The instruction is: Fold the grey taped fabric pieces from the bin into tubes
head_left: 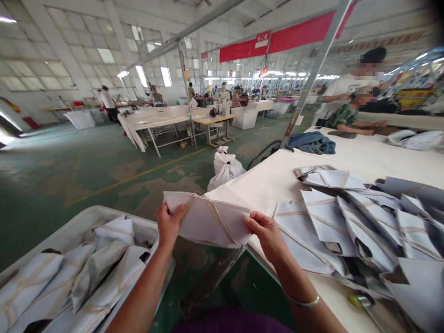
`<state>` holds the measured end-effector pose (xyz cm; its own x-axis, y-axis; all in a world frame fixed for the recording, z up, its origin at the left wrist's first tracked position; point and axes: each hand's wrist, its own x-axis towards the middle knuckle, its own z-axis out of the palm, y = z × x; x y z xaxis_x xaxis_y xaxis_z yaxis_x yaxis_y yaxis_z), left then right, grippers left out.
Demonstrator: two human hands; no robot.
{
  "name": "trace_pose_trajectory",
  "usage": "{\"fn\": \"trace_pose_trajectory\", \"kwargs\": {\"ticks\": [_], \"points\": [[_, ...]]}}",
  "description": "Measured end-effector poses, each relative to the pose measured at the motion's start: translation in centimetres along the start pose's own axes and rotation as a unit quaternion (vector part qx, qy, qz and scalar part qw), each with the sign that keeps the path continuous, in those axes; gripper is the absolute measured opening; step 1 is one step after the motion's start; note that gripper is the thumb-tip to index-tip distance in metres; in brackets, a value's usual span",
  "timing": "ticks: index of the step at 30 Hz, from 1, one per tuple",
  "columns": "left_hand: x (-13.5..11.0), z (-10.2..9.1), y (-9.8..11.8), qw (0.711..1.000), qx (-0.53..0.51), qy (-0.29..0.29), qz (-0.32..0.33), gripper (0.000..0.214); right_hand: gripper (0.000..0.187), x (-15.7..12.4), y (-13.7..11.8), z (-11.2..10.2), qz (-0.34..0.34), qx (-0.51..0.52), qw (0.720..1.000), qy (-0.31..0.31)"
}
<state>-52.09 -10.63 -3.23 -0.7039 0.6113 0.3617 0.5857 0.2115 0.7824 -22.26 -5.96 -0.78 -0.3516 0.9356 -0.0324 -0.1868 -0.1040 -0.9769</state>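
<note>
Between my hands hangs a white fabric piece (204, 224) with beige strips running slantwise across it and a loose thread at its top edge. My left hand (169, 225) pinches its left end, thumb on the near face. At the opposite end, the thumb and fingers of my right hand (265, 229) grip the corner. The piece is raised over the gap between a white bin and the table corner. Similar strip-crossed pieces (326, 222) lie in an overlapping pile on the table to the right. More such pieces (114, 273) fill the bin at left.
The white bin (97, 210) stands at lower left beside the white-topped table (243, 185). A metal post (312, 78) rises at the table's far edge near blue cloth (312, 142). White sacks (225, 169) sit on the floor. Two people (357, 92) are across the table.
</note>
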Motion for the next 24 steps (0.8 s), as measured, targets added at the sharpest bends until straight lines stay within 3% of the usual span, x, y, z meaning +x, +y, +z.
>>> {"fn": "trace_pose_trajectory", "kwargs": {"ticks": [3, 5, 10, 14, 18, 21, 24], "points": [[-1.4, -4.1, 0.4, 0.998, 0.037, 0.032, 0.035, 0.038, 0.040, 0.0, 1.4, 0.7, -0.037, -0.092, 0.993, 0.059], [-2.6, -6.6, 0.5, 0.999, 0.024, 0.016, 0.029, 0.038, 0.042, 0.1, 2.3, 1.2, -0.040, -0.103, 0.992, 0.066], [-3.9, -11.1, 0.2, 0.983, -0.136, -0.046, -0.112, 0.043, 0.045, -0.4, 3.0, 4.0, 0.058, -0.060, 0.996, -0.006], [-4.4, -14.4, -1.0, 0.963, -0.211, -0.065, -0.157, 0.049, 0.045, -1.0, 3.5, 6.9, 0.092, -0.067, 0.990, -0.078], [-6.8, -19.0, -4.1, 0.946, -0.215, -0.111, -0.216, 0.053, 0.046, -2.2, 5.8, 9.8, 0.130, -0.056, 0.982, -0.128], [-10.5, -23.5, -8.0, 0.912, -0.208, -0.148, -0.321, 0.045, 0.043, -4.8, 9.1, 12.6, 0.179, -0.038, 0.967, -0.176], [-15.0, -28.0, -12.5, 0.890, -0.142, -0.127, -0.414, 0.044, 0.040, -8.4, 13.6, 15.9, 0.246, -0.018, 0.942, -0.226]]}}
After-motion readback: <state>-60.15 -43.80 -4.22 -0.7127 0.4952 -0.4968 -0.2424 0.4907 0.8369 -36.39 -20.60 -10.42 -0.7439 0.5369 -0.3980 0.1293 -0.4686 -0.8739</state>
